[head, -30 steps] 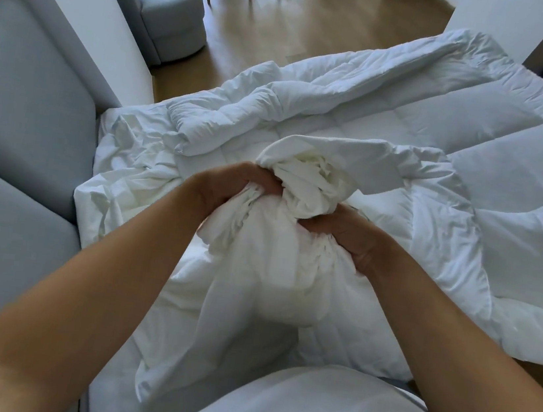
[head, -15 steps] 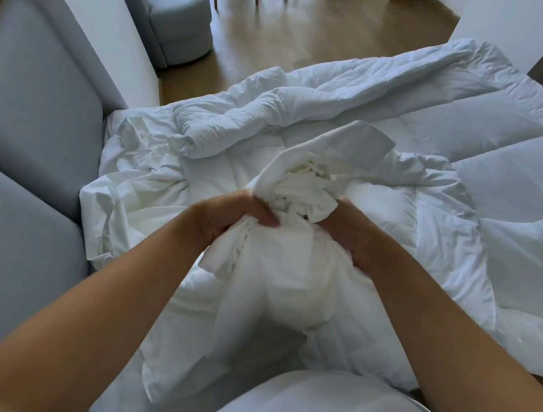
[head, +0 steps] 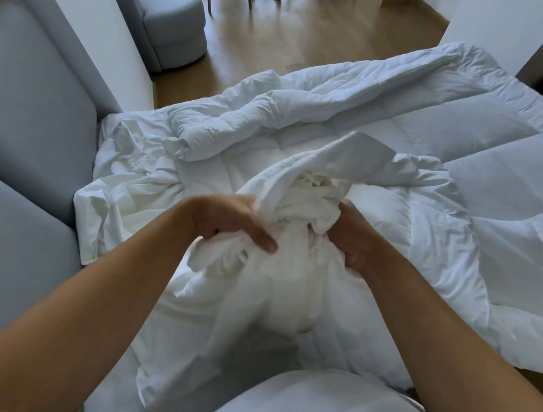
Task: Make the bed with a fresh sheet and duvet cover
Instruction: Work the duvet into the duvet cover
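The grey headboard (head: 22, 124) is sitting far left of the fingers. The left hand (head: 223, 217) is gripping the bunched white duvet cover (head: 301, 206), with its fingers curled tight round it. The right hand (head: 353, 241) is squeezing the other side, its fingers curled in too. The puffy duvet (head: 461, 141) is lying just past the fingers and spreading right.

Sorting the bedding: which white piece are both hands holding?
The bunched cover, gripped by left hand and right hand; the quilted duvet and crumpled sheet lie loose.
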